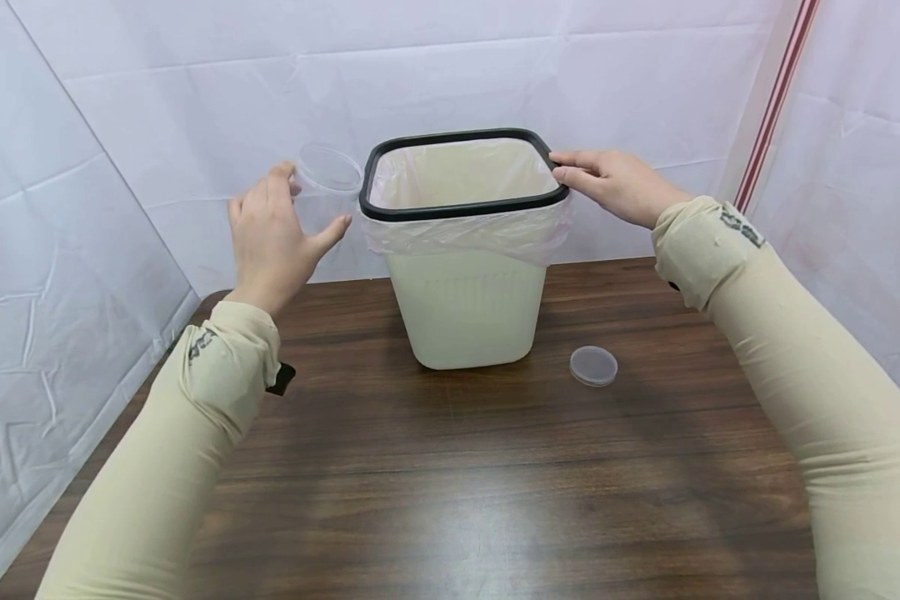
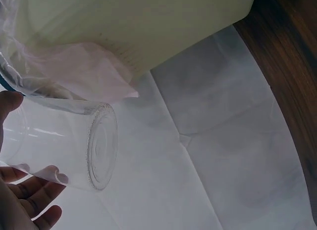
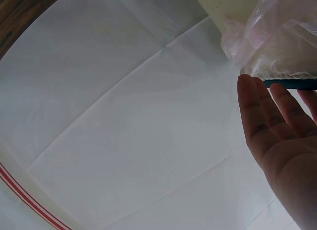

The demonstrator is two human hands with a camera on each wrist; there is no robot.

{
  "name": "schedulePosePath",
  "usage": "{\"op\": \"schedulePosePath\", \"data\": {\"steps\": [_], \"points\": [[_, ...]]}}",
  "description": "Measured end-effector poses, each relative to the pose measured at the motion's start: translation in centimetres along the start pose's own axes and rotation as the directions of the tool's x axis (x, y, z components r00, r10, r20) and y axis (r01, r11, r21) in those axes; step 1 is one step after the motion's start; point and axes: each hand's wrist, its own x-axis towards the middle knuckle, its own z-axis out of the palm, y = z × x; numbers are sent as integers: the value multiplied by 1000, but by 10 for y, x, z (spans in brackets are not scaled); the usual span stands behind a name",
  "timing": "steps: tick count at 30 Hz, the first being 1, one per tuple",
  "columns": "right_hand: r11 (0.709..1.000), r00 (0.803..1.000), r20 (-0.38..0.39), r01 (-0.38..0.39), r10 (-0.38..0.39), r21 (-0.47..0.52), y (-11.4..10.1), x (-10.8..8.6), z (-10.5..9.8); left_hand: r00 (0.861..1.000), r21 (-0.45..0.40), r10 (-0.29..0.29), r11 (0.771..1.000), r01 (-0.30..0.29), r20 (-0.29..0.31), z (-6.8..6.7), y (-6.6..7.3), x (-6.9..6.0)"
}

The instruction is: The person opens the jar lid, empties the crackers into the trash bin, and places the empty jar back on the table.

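Note:
My left hand (image 1: 272, 242) holds a clear plastic jar (image 2: 101, 145) between thumb and fingers, in the air at the bin's left side. The jar's round mouth is near the black rim (image 1: 461, 210), and I cannot tell whether they touch. A pale green trash bin (image 1: 465, 308) stands on the table, lined with a thin pinkish plastic bag (image 1: 472, 237) folded over its top. My right hand (image 1: 621, 185) rests its fingertips on the rim's right side, fingers nearly straight in the right wrist view. The bin's floor is hidden.
A round clear lid (image 1: 593, 365) lies on the dark wood table (image 1: 465, 467), right of the bin's foot. White sheeting (image 1: 217, 92) hangs close behind the bin and at both sides. A red-striped strip (image 1: 776, 100) runs down the back right corner.

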Motion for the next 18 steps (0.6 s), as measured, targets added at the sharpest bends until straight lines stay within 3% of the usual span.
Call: {"op": "schedulePosePath", "data": {"steps": [18], "points": [[1000, 1000, -2, -1, 1, 8, -1, -1, -1, 999, -12, -36, 999, 37, 5, 5, -9, -16]]}}
